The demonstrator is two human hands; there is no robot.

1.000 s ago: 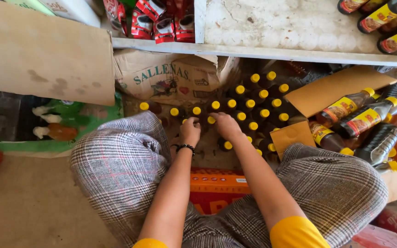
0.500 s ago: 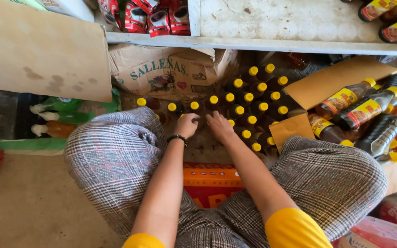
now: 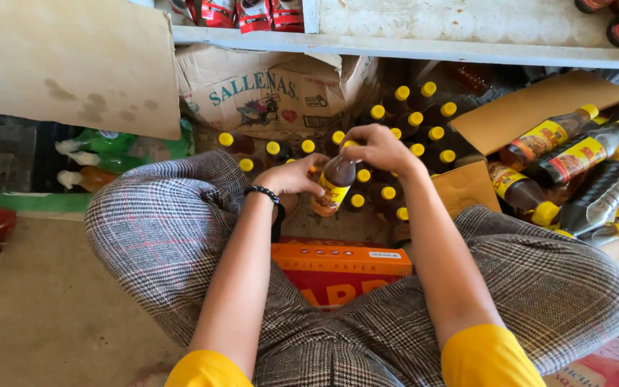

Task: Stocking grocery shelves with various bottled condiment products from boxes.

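Now bottle (image 3: 334, 185) gripped between left hand (image 3: 296, 177), right hand (image 3: 375, 147)

The scene is viewed steeply downward from one head-worn camera, close above the knees, facing forward toward the shelf (image 3: 410, 49).

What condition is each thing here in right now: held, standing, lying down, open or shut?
Brown bottle: lifted, tilted, held by both hands, yellow cap on.
Left hand: gripping the bottle's body.
Right hand: closed over its cap.
Standing bottles: upright, capped.
Bottles at right: lying down.
Cardboard box: crumpled, flaps open.
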